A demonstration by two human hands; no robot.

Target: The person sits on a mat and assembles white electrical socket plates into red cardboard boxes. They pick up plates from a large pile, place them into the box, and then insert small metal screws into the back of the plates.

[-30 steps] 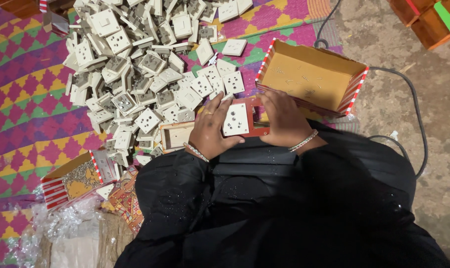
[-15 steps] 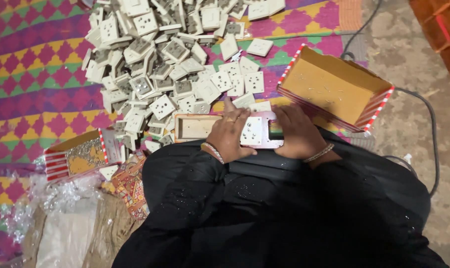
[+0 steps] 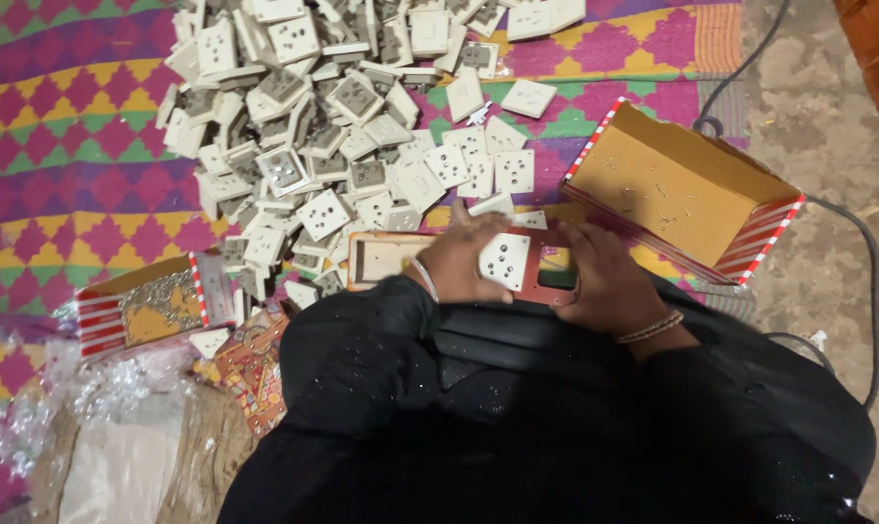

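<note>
Spread over a bright zigzag-patterned woven mat [image 3: 81, 146], beside a heap of white plastic socket plates [image 3: 313, 126], a square white socket plate [image 3: 505, 260] is pinched between the left hand [image 3: 459, 264] and right hand [image 3: 604, 286], fingers closed on its edges above a reddish rectangular frame [image 3: 556, 291], where it could be misseated if tilted.

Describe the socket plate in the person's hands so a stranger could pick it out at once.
Start at the big heap of white socket plates on the patterned mat, then drop to the reddish frame at its near edge. The socket plate lies on that frame between the left hand and the right hand. Unlike the rest, it is off the mat.
</note>
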